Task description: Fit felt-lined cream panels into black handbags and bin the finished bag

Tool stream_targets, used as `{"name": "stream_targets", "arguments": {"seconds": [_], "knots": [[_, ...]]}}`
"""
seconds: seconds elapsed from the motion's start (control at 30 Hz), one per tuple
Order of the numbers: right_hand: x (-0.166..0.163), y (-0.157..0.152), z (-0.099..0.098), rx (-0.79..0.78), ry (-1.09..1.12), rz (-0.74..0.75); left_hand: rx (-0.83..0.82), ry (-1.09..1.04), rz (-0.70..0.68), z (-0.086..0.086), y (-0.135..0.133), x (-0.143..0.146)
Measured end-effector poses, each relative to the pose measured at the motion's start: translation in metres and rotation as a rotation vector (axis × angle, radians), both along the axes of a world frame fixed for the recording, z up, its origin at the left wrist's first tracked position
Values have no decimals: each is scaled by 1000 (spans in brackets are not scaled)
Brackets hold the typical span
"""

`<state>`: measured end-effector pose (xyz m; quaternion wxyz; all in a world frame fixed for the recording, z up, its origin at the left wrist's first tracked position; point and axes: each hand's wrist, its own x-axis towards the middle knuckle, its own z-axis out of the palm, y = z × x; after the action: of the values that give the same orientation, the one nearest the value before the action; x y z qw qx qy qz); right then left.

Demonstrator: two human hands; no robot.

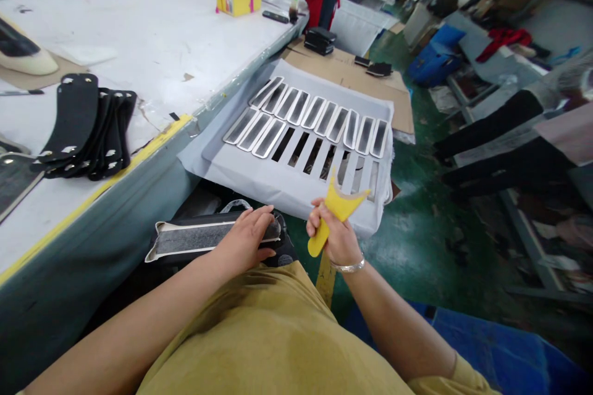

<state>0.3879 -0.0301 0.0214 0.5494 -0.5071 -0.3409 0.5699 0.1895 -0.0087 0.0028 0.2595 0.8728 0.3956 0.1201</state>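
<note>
Yellow forked tool (341, 202) clamped in right fingers (314, 217), speckled strip (189, 239) under left (248, 233), grip unclear

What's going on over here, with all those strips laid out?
Someone's left hand is over one end of a pale-edged gray strip, while the right hand grips a yellow forked tool, held clear of that strip. Just beyond, more pale-edged strips lie in two rows on a slotted white sheet, with several slots uncovered. Black curved pieces are piled on the white-topped table to the left.
</note>
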Motion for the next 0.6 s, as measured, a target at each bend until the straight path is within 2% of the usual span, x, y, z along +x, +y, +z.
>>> {"name": "stream_targets", "arguments": {"seconds": [0.07,0.13,0.27,0.43,0.6], "knots": [[-12,-8,4,48,242,-234,37,39,-16,1,1,1],[-27,-12,3,75,371,-341,53,87,-28,1,2,1],[-49,-7,-9,106,409,-423,65,169,-7,-1,6,-2],[-57,-1,-27,106,364,-470,99,174,-2,-6,5,-6],[-63,0,-29,142,234,-497,83,126,23,-6,3,-5]]}}
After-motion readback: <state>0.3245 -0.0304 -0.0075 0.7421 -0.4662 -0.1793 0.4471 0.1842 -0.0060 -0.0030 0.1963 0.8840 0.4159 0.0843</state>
